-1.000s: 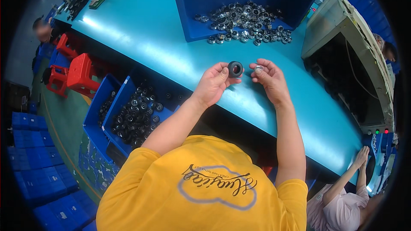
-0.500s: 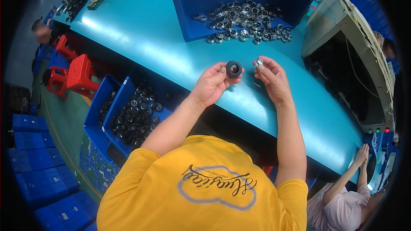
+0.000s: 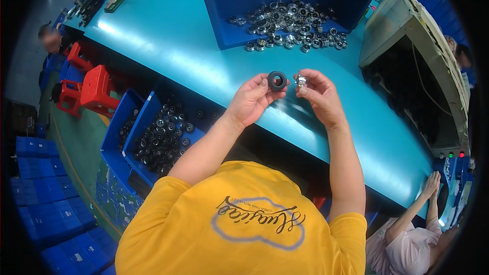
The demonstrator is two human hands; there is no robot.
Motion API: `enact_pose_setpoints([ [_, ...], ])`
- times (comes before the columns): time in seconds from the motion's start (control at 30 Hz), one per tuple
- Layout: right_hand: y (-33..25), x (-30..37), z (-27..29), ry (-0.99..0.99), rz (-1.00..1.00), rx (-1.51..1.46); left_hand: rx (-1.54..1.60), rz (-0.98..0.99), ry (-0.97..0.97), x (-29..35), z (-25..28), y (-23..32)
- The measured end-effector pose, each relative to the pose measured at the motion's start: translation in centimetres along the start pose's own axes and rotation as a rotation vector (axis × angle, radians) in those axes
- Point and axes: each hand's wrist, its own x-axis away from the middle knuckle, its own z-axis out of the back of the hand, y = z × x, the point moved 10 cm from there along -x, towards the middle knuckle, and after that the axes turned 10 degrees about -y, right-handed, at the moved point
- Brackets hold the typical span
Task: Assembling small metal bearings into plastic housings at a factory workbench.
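Between the thumb and fingers of my left hand (image 3: 250,99) is a black rubber ring (image 3: 272,85), its round opening turned up toward me. Just to its right, my right hand (image 3: 324,100) pinches a shiny, clear-and-silver wheel hub (image 3: 300,80) by its side. A small gap separates ring and hub. Both hands are above the turquoise tabletop (image 3: 204,69). Beyond them a blue bin (image 3: 216,25) lies with its open side toward me, and many similar shiny hubs (image 3: 290,20) spill from it onto the table.
Left below the table edge, blue crates (image 3: 137,122) hold black wheels (image 3: 158,135). A beige machine (image 3: 407,25) with a dark opening stands at the right. Red stools (image 3: 98,89) and stacked blue boxes (image 3: 46,188) are on the left. Another person's hands (image 3: 432,186) rest at the right table edge.
My right hand has moved slightly left, bringing the hub closer to the ring and turning it so more of its side shows. My left hand has barely shifted.
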Motion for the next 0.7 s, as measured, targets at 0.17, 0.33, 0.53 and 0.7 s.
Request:
enact_pose_setpoints([
  [0.17, 0.28, -0.07, 0.09, 0.005, -0.024, -0.002, 0.019, -0.001, 0.008, 0.0, 0.16, 0.04],
  [0.33, 0.53, -0.18, 0.21, 0.012, -0.075, -0.073, 0.019, 0.004, 0.024, -0.03, 0.31, 0.05],
  [0.53, 0.18, -0.12, 0.22, 0.054, -0.052, -0.048, 0.018, 0.003, 0.028, -0.05, 0.31, 0.05],
  [0.7, 0.17, -0.04, 0.38, 0.055, -0.027, 0.035, 0.029, 0.008, 0.032, 0.03, 0.08, 0.12],
])
